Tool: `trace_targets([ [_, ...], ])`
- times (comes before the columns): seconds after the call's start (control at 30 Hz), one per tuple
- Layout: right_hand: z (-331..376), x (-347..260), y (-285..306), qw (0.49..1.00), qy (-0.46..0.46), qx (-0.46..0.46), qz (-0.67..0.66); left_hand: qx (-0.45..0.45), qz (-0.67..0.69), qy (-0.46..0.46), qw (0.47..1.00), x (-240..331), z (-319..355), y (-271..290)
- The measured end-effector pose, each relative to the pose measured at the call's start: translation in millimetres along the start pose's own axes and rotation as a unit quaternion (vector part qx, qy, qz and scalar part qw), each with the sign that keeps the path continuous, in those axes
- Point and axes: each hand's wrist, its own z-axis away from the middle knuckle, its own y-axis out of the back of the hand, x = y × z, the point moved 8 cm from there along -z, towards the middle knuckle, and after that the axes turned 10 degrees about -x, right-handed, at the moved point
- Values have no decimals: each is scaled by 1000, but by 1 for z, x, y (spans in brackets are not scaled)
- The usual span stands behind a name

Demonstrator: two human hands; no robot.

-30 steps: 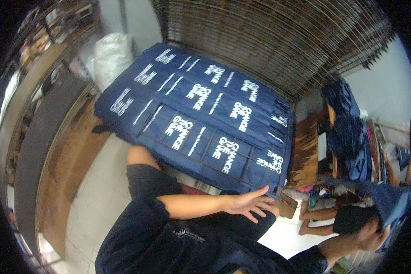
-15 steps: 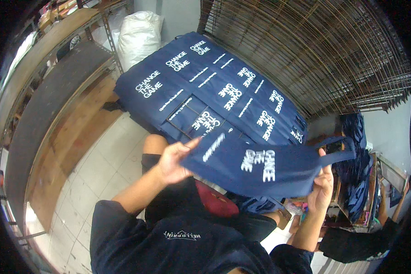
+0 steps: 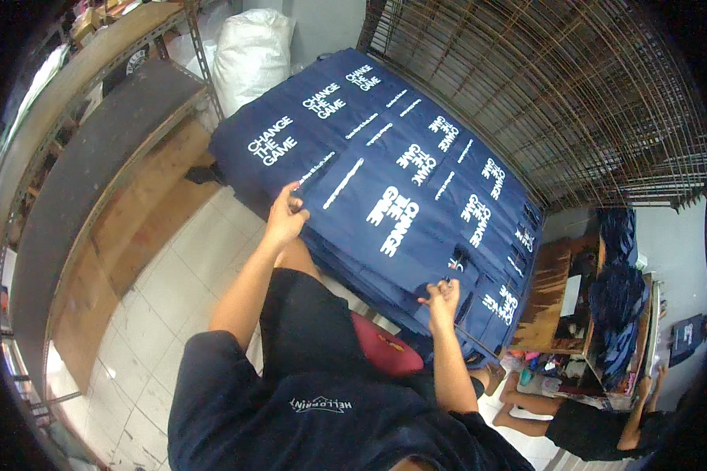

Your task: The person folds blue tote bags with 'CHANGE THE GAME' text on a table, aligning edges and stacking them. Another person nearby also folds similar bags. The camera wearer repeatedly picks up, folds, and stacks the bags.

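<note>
A navy fabric tote bag [image 3: 361,208] with white print lies spread over the near side of a rack covered with similar printed tote bags [image 3: 322,98]. At the bag's left corner, my left hand [image 3: 289,218] has its fingers bent and pinched on the cloth edge. My right hand [image 3: 443,301] is closed at the strap end, on the right, with the fingers curled together. The bag's body is nearly flat between both hands. Layers of navy cloth show below its near edge.
Wire racks [image 3: 542,86] lean along the far right. Wooden shelving [image 3: 110,133] runs down the left, near a white sack [image 3: 253,59]. Below me is a red stool seat [image 3: 385,345]. A co-worker's legs [image 3: 538,412] show at lower right, by a wooden cabinet [image 3: 554,294].
The tote bag went from being held up in the air to lying on the rack, covering bare wire bars. My right hand came left and my left hand moved farther away.
</note>
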Motion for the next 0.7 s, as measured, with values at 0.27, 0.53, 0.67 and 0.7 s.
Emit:
trace_targets([
  [0.27,14,26,-30,995,-92,-29,-28,124,-9,-4,992,-39,6,19],
  [0.53,19,30,-42,993,-108,-20,-49,143,-3,-3,990,-41,0,24],
  [0.67,17,37,-41,991,-111,-27,-68,157,8,-16,987,-45,-2,25],
  [0.7,16,39,-40,991,-113,-28,-66,159,11,-17,987,-44,-3,24],
])
